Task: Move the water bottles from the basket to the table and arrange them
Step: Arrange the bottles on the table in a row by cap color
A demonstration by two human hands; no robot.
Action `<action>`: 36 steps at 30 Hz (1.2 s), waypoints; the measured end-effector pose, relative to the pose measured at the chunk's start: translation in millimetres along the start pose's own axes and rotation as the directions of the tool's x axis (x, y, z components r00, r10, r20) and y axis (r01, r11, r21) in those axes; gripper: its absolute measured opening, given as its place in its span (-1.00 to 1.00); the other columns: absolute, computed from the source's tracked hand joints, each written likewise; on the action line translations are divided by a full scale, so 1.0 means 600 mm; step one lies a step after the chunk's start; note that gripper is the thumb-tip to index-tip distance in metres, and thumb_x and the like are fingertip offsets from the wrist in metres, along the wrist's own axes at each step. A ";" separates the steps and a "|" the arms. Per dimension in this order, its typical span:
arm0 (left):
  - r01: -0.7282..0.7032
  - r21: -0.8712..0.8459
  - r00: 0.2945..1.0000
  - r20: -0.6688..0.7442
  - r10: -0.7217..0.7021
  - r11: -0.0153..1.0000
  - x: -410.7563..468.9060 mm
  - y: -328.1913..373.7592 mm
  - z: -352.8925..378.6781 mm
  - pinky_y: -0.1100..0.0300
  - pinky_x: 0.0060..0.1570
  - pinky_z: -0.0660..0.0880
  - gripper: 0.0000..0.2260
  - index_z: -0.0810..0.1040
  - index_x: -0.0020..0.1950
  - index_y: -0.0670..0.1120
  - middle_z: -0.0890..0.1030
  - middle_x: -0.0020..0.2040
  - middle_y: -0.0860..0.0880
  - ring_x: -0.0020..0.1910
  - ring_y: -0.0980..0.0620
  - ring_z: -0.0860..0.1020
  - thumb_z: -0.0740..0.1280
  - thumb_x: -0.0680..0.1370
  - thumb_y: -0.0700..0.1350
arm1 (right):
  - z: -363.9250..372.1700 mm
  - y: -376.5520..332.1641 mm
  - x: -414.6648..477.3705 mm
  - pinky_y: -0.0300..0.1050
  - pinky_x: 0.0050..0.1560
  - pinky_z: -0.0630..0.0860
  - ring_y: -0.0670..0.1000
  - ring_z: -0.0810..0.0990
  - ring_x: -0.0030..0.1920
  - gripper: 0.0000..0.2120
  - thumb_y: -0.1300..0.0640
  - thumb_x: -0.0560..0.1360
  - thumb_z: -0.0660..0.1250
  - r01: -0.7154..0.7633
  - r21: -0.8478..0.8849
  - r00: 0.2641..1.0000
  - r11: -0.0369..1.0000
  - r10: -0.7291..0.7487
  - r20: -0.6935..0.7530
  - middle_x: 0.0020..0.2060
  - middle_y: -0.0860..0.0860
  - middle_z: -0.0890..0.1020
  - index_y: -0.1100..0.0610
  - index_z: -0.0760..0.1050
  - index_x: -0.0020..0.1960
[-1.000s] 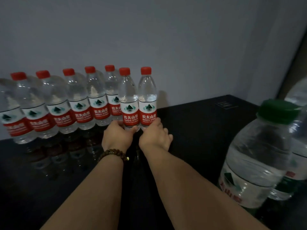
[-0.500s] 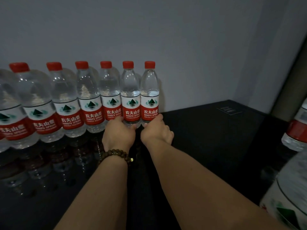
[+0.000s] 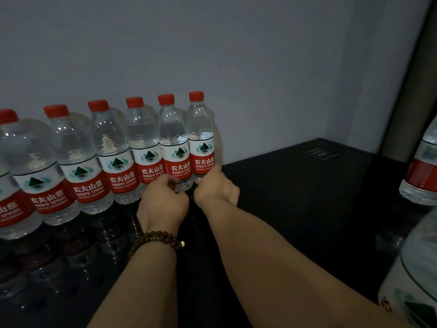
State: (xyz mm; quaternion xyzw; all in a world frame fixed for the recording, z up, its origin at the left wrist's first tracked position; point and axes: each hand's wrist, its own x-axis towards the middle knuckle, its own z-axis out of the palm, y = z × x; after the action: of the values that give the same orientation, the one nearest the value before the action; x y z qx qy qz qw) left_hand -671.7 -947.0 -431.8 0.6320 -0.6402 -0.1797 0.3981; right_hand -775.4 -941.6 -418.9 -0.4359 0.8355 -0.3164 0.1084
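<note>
The left hand [image 3: 163,202] curls round the base of the second-last bottle [image 3: 173,143]. Just to its right, the right hand [image 3: 216,185] grips the base of the end bottle [image 3: 200,138], thumb on its red label. Both bottles stand upright, closing the right end of a row of bottles [image 3: 80,162] along the far wall [image 3: 260,67] on the black table [image 3: 295,197]. A bead bracelet [image 3: 156,240] circles the left wrist.

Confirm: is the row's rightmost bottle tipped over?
No, the rightmost bottle stands upright on the table, the right hand gripping its base.
</note>
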 end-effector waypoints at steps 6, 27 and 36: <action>-0.026 0.039 0.996 0.091 0.022 0.999 0.001 0.006 -0.001 0.08 0.01 0.55 -0.71 0.58 0.19 0.21 0.62 0.12 0.18 0.02 0.07 0.56 0.38 0.52 -0.09 | 0.006 -0.004 0.014 0.16 0.19 0.55 0.12 0.62 0.13 -0.53 -0.09 0.59 0.36 0.018 -0.016 1.000 1.000 -0.018 0.003 0.20 0.10 0.59 0.09 0.33 0.39; -0.116 0.094 0.991 0.074 0.109 0.989 -0.005 0.011 -0.004 0.11 -0.02 0.35 -0.56 0.45 0.45 0.16 0.40 0.45 0.04 0.25 -0.04 0.51 0.34 0.57 0.00 | 0.013 -0.012 0.039 0.03 -0.03 0.53 0.10 0.62 0.09 -0.57 -0.15 0.61 0.32 0.026 -0.029 1.000 0.999 -0.026 0.007 0.18 0.10 0.57 0.09 0.39 0.34; -0.197 0.192 0.978 0.104 0.180 0.961 -0.008 0.018 0.000 0.08 0.04 0.42 -0.47 0.33 0.55 0.10 0.38 0.49 0.03 0.32 -0.06 0.51 0.33 0.57 -0.02 | 0.009 -0.011 0.034 0.02 -0.07 0.49 0.11 0.64 0.10 -0.51 -0.07 0.59 0.38 0.003 0.006 1.000 1.000 -0.003 0.000 0.15 0.11 0.60 0.09 0.25 0.38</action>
State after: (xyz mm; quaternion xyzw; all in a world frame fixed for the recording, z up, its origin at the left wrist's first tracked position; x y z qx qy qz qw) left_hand -679.8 -940.8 -425.2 0.5969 -0.7288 -0.1021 0.3197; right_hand -781.0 -963.1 -417.0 -0.4367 0.8339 -0.3192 0.1093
